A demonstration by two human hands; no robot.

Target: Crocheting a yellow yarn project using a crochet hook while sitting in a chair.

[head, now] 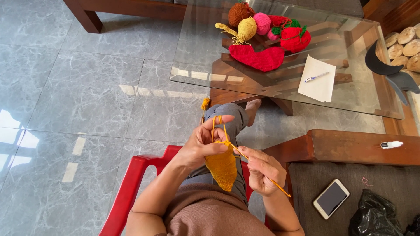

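A white-framed phone (331,199) lies on the dark seat cushion at lower right, its rectangular screen dark and glossy; just beside it sits a crumpled black plastic bag (375,216).

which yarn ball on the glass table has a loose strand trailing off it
The mustard-yellow yarn ball, between the brown yarn ball and the pink yarn ball. A thick twisted strand trails from it to the left; the others look neatly wound.

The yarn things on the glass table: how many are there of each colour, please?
Brown yarn ball: 1
Mustard yarn ball: 1
Pink yarn ball: 1
Red crocheted pieces, a heart and a round fruit shape: 2
Total: 5, though the pile behind them may hide more.
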